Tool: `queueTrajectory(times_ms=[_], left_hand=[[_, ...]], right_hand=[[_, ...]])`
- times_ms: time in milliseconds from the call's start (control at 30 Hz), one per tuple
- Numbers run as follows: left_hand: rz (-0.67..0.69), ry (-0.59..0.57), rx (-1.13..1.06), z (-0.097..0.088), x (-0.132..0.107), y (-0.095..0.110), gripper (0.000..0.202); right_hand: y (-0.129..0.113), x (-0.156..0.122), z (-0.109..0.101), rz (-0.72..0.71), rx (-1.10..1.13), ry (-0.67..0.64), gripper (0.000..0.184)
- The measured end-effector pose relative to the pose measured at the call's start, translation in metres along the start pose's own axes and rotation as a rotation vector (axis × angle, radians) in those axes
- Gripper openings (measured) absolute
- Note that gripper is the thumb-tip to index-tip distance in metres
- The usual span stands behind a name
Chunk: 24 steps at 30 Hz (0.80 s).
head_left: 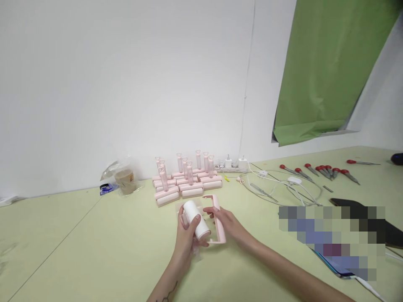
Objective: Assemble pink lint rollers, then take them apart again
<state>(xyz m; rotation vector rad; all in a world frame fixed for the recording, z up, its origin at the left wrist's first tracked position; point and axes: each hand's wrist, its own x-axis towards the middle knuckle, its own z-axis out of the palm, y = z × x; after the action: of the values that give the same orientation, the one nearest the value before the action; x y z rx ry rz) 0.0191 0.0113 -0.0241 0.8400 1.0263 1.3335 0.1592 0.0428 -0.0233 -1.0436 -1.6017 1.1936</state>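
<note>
With left hand (188, 236) clamped on roll (195, 216) and right hand (229, 226) gripping frame (222, 233), line roll's ends squarely between frame's arms and press in gently over worktop (94, 251).

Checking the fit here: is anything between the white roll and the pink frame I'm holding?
Nothing visible. The left hand grips the white roll, the right hand grips the pink frame, and the roll lies close against the frame's open side. The stack of pink rollers stands apart, farther back.
</note>
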Motion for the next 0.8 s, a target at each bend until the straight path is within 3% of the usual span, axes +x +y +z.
queueTrajectory(times_ms=[100, 233, 400, 600, 700, 800], left_hand=[[-0.031, -0.096, 0.020, 0.003, -0.004, -0.004, 0.073], [-0.057, -0.204, -0.001, 0.006, -0.009, -0.007, 0.076], [-0.089, -0.295, -0.062, 0.007, -0.014, -0.004, 0.077], [-0.118, -0.346, 0.004, 0.007, -0.017, 0.004, 0.088], [-0.167, -0.375, 0.154, -0.003, -0.011, 0.014, 0.093], [-0.161, -0.419, 0.380, -0.021, -0.003, 0.023, 0.092]], right_hand=[[0.005, -0.009, 0.013, 0.032, 0.084, 0.009, 0.043], [0.009, -0.012, 0.015, 0.046, 0.172, -0.024, 0.040], [0.008, -0.014, 0.012, -0.039, 0.046, 0.063, 0.033], [0.011, -0.016, 0.011, -0.109, -0.103, 0.068, 0.039], [0.006, -0.010, -0.002, -0.217, -0.205, -0.009, 0.047], [-0.004, -0.002, -0.024, -0.252, -0.322, -0.168, 0.037]])
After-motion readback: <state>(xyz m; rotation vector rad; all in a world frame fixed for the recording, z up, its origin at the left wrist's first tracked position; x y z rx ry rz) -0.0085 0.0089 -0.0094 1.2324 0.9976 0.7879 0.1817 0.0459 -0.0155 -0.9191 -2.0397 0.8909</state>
